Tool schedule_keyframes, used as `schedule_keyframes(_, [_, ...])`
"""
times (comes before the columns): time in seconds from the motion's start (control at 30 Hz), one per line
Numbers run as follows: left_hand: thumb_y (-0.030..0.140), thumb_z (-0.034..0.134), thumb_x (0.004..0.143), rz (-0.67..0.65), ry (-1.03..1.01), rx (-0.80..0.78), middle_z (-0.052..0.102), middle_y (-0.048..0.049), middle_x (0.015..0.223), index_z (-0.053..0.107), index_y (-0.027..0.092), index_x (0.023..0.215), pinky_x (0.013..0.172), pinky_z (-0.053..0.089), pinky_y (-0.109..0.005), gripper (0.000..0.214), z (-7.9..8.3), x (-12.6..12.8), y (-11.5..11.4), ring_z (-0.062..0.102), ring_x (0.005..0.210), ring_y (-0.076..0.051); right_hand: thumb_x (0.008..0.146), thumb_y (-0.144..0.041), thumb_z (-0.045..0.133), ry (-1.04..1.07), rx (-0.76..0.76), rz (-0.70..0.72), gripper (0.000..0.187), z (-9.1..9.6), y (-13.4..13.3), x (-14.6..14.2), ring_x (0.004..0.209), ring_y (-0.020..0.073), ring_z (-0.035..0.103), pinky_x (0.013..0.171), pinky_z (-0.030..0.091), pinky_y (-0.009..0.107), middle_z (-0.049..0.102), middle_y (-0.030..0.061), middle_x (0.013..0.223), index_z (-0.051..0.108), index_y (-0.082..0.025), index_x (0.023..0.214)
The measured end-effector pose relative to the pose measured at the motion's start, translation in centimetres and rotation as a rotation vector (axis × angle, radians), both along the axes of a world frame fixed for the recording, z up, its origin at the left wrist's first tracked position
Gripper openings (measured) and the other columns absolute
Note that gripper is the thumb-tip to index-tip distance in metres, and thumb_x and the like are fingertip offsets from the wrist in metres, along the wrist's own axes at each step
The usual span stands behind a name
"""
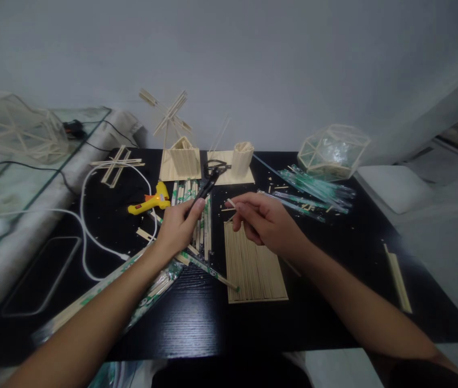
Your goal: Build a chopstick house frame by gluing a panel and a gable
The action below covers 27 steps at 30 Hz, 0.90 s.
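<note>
My left hand (180, 226) is wrapped round a slim black hand tool (209, 183), which points up and away; its exact kind is hard to make out. My right hand (261, 218) pinches a short piece of wooden stick (231, 203) between thumb and fingertips. Just below the right hand lies a flat panel of wooden sticks (253, 269) set side by side. Under and beside the left hand are sticks in green-printed clear wrappers (201, 231). Both hands are raised over the black table (184, 323), apart from each other.
A yellow glue gun (150, 199) lies left, near a white cable (83, 226). Behind stand a stick windmill (182, 159) and a round stick holder (242, 159) on a base. Empty wrappers (318, 186) and a geometric stick frame (334, 151) are at right. Loose sticks (397, 280) lie far right.
</note>
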<state>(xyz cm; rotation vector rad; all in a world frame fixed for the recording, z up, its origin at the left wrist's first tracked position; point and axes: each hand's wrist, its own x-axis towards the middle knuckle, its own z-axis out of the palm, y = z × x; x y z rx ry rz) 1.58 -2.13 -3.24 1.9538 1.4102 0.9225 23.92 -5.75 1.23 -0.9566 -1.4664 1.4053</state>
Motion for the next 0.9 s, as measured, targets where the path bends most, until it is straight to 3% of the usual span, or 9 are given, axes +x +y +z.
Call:
schedule_keyframes(0.17, [0.065,0.045,0.099,0.083,0.181,0.072,0.056,-0.0012,0.065,0.056,0.02,0.077,0.062,0.032,-0.031,0.052,-0.4,0.0,0.3,0.053,0.062,-0.019,0.105,-0.032,0.057,0.0,0.034,0.011,0.027,0.8,-0.1,0.4,0.037,0.0019,0.042,0.034,0.029,0.018,0.067,-0.0048,0.072,0.064,-0.019,0.128])
schedule_keyframes(0.3, [0.069,0.049,0.097,0.125,0.41,0.119,0.069,-0.0101,0.088,0.062,0.019,0.099,0.066,0.037,-0.033,0.052,-0.9,0.1,0.5,0.063,0.079,-0.027,0.104,-0.032,0.058,-0.034,0.065,-0.082,0.022,2.4,-0.2,1.4,0.041,0.0048,0.051,0.034,0.035,0.017,0.069,-0.0038,0.072,0.062,-0.021,0.123])
schedule_keyframes(0.47, [0.068,0.053,0.097,0.13,0.508,0.145,0.071,-0.0151,0.097,0.063,0.018,0.102,0.072,0.043,-0.037,0.051,-1.5,0.2,0.8,0.066,0.089,-0.032,0.102,-0.038,0.065,-0.021,0.12,-0.237,0.021,3.6,0.1,2.9,0.059,0.0127,0.07,0.049,0.055,0.022,0.074,-0.0015,0.077,0.053,-0.025,0.114])
schedule_keyframes(0.6, [0.065,0.053,0.098,0.124,0.439,0.13,0.071,-0.0127,0.094,0.064,0.018,0.102,0.071,0.042,-0.036,0.049,-1.6,0.1,0.8,0.065,0.085,-0.029,0.099,-0.044,0.069,-0.012,0.16,-0.296,0.03,3.8,0.4,3.4,0.064,0.0151,0.073,0.045,0.051,0.022,0.076,-0.0001,0.081,0.045,-0.027,0.106])
schedule_keyframes(0.73, [0.059,0.053,0.099,0.125,0.265,0.108,0.064,-0.0042,0.075,0.064,0.019,0.093,0.066,0.038,-0.032,0.042,-1.2,0.0,0.7,0.058,0.068,-0.021,0.097,-0.049,0.071,-0.007,0.18,-0.322,0.037,3.8,0.5,3.3,0.061,0.0137,0.072,0.037,0.044,0.019,0.077,-0.0003,0.081,0.041,-0.028,0.099])
schedule_keyframes(0.83, [0.058,0.052,0.1,0.099,0.069,0.067,0.056,-0.0006,0.064,0.063,0.019,0.081,0.061,0.036,-0.029,0.045,-1.0,0.0,0.7,0.053,0.061,-0.017,0.096,-0.05,0.072,0.017,0.18,-0.352,0.039,3.8,0.5,3.3,0.059,0.014,0.072,0.037,0.046,0.02,0.077,-0.0005,0.083,0.04,-0.029,0.098])
schedule_keyframes(0.9, [0.064,0.05,0.098,0.035,-0.141,-0.051,0.053,0.0001,0.06,0.064,0.019,0.078,0.056,0.035,-0.028,0.052,-0.9,0.0,0.8,0.049,0.056,-0.015,0.096,-0.049,0.073,0.036,0.186,-0.382,0.039,3.8,0.6,3.3,0.062,0.015,0.074,0.039,0.049,0.021,0.077,-0.0003,0.084,0.04,-0.029,0.098])
